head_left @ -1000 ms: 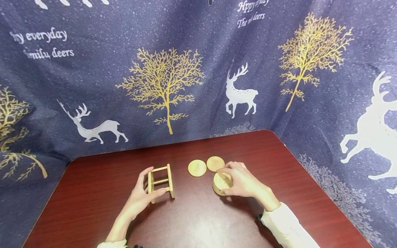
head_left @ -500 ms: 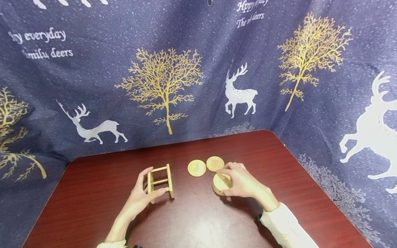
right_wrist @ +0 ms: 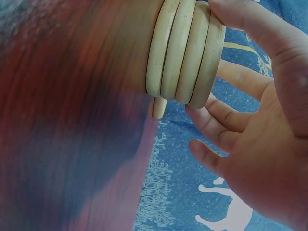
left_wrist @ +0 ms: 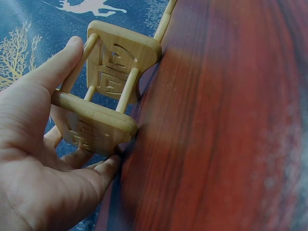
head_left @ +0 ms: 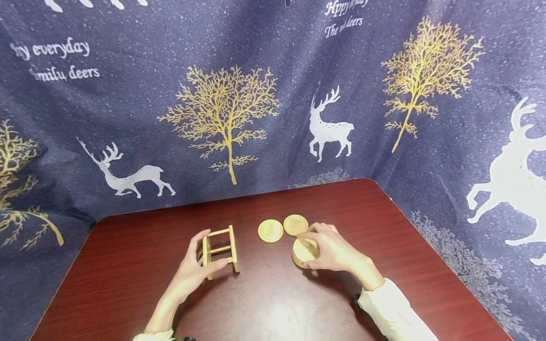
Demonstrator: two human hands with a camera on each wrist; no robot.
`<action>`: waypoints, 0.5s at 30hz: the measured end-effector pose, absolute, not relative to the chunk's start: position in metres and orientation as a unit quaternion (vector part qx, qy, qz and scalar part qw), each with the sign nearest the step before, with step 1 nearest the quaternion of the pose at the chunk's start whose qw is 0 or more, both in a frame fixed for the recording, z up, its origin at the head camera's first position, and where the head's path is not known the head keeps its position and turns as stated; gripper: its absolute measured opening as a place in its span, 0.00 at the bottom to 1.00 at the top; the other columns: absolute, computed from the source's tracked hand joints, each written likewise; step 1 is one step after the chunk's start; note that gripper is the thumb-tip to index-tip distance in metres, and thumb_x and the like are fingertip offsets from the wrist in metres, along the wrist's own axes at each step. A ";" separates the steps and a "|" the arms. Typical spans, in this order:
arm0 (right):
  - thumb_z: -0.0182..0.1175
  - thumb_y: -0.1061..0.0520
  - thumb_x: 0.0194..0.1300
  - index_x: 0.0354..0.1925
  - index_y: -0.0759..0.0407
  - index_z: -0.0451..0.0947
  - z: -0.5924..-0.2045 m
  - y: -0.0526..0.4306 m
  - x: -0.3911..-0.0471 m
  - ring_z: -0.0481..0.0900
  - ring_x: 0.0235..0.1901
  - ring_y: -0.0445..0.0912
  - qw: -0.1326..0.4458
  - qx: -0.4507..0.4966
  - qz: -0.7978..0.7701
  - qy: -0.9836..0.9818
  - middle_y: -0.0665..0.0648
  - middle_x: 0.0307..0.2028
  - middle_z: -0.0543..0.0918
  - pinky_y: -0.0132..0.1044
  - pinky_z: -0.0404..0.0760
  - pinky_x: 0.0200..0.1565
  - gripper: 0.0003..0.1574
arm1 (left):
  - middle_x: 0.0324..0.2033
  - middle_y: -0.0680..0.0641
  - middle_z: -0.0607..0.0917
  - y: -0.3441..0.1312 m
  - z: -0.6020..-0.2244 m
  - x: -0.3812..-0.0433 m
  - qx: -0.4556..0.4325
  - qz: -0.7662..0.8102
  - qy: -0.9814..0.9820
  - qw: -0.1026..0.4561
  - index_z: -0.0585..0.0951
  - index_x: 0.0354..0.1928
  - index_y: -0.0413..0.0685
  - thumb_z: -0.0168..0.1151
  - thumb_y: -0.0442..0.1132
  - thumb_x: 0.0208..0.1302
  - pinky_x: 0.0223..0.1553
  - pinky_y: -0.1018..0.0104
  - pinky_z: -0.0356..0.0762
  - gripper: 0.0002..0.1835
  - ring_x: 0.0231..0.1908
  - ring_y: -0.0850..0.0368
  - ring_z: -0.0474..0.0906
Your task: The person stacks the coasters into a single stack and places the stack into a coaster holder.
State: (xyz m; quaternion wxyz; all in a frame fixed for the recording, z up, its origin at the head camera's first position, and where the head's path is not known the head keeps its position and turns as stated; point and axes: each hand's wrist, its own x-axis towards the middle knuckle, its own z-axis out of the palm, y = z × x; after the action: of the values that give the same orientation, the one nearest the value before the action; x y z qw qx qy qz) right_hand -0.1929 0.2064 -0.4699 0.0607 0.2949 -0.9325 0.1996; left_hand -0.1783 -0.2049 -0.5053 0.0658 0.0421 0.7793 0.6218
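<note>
My left hand (head_left: 193, 267) grips a small wooden coaster holder (head_left: 234, 248) on the table's left side. In the left wrist view, cut-out panels joined by rods make up the holder (left_wrist: 118, 57), with thumb and fingers around its near panel. To the right, my right hand (head_left: 334, 248) pinches the top of a stack of round wooden coasters (head_left: 305, 249). Several layers of this stack (right_wrist: 185, 53) show in the right wrist view, the thumb and fingertips at the edge of the topmost coaster. Behind the stack lie a coaster (head_left: 270, 231) and another coaster (head_left: 296, 225).
A dark red wooden table (head_left: 149, 246) carries everything. Along its back and right edges hangs a blue cloth (head_left: 273, 156) printed with white deer and yellow trees. A bright glare falls on the table's front middle.
</note>
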 end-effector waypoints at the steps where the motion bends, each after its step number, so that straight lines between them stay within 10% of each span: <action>1: 0.87 0.49 0.50 0.66 0.56 0.87 -0.470 0.207 -0.193 0.80 0.55 0.52 0.060 0.295 0.201 -0.932 0.55 0.53 0.84 0.58 0.73 0.64 0.45 | 0.81 0.35 0.64 -0.205 -0.505 -0.178 0.042 0.621 0.780 0.066 0.54 0.87 0.57 0.82 0.37 0.66 0.76 0.57 0.69 0.56 0.84 0.35 0.59; 15: 0.90 0.42 0.48 0.69 0.53 0.86 -0.468 0.207 -0.192 0.79 0.57 0.55 0.066 0.284 0.200 -0.936 0.56 0.57 0.82 0.58 0.75 0.62 0.51 | 0.85 0.35 0.57 -0.205 -0.505 -0.178 0.043 0.624 0.778 0.064 0.54 0.87 0.57 0.82 0.39 0.66 0.82 0.43 0.58 0.56 0.85 0.33 0.54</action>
State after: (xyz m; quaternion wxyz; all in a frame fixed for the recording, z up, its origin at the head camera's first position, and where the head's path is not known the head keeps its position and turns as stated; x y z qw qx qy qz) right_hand -0.1922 0.2073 -0.4676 0.0665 0.2837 -0.9355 0.1997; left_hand -0.1779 -0.2054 -0.5052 0.0638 0.0434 0.7780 0.6235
